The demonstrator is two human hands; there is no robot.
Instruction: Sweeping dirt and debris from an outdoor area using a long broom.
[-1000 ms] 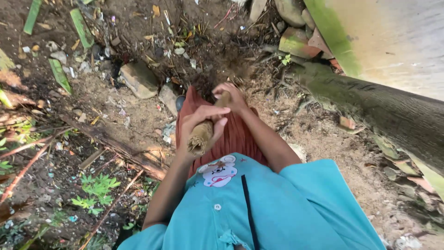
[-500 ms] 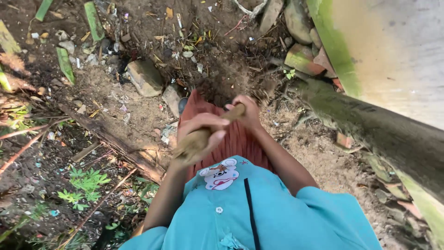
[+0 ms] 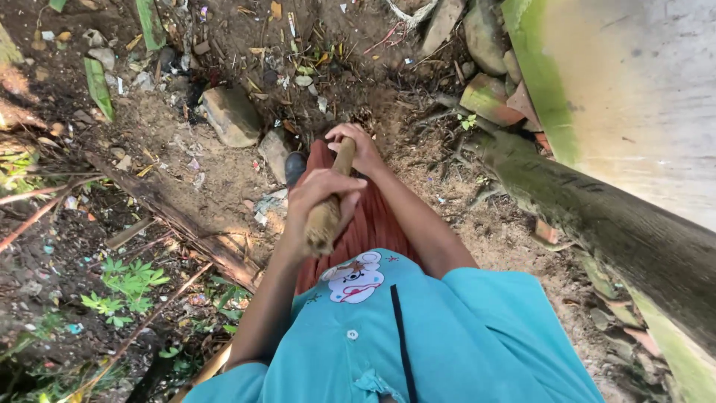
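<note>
Now both hands grip the wooden stick over the dirt ground.
Left hand point(image 3: 317, 195) is clamped near the stick's point(image 3: 328, 205) frayed near end, right hand point(image 3: 359, 148) wrapped around it farther along. Compared with half a second ago, the stick stands steeper and the right hand sits farther forward, near the flat stone point(image 3: 231, 116).

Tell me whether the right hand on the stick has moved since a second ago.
Yes. The right hand on the wooden stick has swung left, toward the grey stone, with its knuckles now nearer the dark shoe tip.
</note>
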